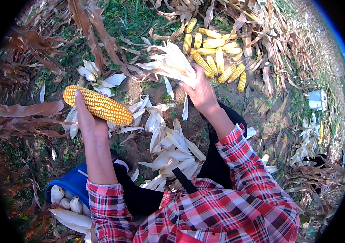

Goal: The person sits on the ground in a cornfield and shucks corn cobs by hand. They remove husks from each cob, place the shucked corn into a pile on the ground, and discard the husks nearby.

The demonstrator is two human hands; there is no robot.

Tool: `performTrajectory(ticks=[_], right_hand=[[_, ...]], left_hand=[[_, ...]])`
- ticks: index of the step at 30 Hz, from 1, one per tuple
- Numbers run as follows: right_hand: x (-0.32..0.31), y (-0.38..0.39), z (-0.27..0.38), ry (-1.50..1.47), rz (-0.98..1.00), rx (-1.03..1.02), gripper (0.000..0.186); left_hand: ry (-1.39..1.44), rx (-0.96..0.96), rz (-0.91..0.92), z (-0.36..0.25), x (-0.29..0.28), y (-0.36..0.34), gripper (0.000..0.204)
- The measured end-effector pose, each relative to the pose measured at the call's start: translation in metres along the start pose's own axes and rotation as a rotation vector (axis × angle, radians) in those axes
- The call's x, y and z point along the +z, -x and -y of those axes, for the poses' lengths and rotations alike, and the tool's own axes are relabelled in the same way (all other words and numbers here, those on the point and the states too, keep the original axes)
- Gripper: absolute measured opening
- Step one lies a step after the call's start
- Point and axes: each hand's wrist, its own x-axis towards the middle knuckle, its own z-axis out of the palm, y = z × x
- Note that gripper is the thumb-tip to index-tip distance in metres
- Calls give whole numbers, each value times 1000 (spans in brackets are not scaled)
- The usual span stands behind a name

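My left hand (89, 121) is closed around a bare yellow ear of corn (97, 106), its thumb lying along the kernels. The ear is held above the ground on the left, tilted down toward the right. My right hand (201, 90) grips a bunch of pale, dry corn husks (171, 62) at their base, with the leaves fanning out up and to the left. Ear and husks are apart from each other. Part of the right fingers is hidden behind the husks.
Several husked yellow ears (220, 58) lie in a pile on the ground beyond my right hand. Loose husks (172, 150) cover the soil between my legs. A blue bucket (69, 178) with unhusked ears stands by my left forearm. Dry stalks (277, 44) lie behind; a white bucket (317, 100) is at far right.
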Motion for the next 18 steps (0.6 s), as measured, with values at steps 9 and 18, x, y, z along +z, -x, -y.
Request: performTrajectory(ticks=[9,18], right_hand=[[-178,283,-97,417,-197,685,55],[-178,504,-100,86,1029,1224,50]], left_hand=[[-153,-196,86,26,-17,2,50],[-240,-258,180,48,-27,19,48]])
